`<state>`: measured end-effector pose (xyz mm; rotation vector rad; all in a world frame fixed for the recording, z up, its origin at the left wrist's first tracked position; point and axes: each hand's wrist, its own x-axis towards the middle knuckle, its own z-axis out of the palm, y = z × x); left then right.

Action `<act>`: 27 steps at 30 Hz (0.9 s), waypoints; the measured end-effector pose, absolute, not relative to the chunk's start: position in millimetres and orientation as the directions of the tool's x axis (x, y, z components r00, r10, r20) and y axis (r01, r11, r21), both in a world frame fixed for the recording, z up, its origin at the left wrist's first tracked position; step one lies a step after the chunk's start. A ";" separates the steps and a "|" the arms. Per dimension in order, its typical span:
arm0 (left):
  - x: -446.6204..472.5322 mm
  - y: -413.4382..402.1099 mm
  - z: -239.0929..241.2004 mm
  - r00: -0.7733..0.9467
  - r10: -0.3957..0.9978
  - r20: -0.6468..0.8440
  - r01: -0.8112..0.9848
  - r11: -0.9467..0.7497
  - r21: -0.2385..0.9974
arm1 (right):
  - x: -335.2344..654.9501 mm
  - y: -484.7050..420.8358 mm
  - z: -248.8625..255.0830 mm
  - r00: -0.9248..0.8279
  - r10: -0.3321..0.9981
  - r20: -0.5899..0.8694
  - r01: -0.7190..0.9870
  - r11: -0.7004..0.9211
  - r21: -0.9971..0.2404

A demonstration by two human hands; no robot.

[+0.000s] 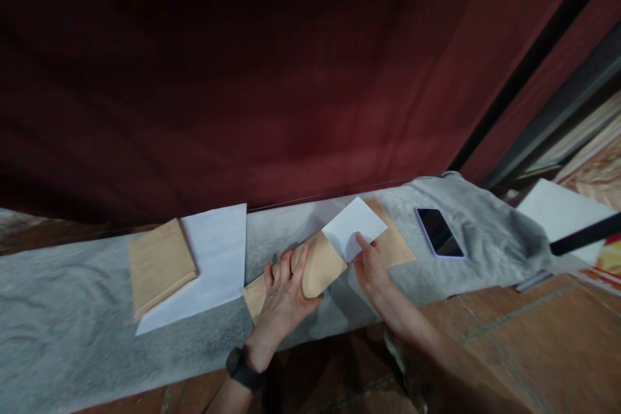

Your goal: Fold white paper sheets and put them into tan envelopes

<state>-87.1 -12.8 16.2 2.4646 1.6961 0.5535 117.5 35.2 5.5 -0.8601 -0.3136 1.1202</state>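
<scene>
A brown paper envelope (326, 266) lies slanted on the grey cloth. My left hand (287, 294) rests on top of it with fingers spread, pressing it against the cloth. A white sheet of paper (350, 223) sticks out from the envelope's right end; how far it reaches inside is hidden. My right hand (371, 265) pinches the paper's lower right side, thumb on top. Beneath the paper's right side shows a brown flap or second envelope (395, 242); I cannot tell which.
To the left, a stack of brown envelopes (162, 265) lies partly over a larger white sheet (220, 252). A phone (440, 233) lies to the right on the grey cloth (63, 336). A dark red curtain (301, 90) hangs behind, and a black bar (528, 71) slants at right.
</scene>
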 end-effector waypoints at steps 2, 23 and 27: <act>-86.9 -12.3 16.4 0.303 0.923 0.237 0.880 -0.366 0.302 | 113.6 33.3 9.4 0.426 0.884 -0.195 -0.656 0.154 -0.739; -100.2 -4.8 22.1 0.279 0.919 0.278 0.907 -0.347 0.239 | 131.5 36.3 1.1 0.319 0.941 -0.115 -0.301 -0.014 -0.953; -100.6 -4.0 21.2 0.302 0.909 0.289 0.903 -0.370 0.220 | 119.5 29.2 -6.8 0.203 0.972 -0.118 -0.278 -0.058 -0.959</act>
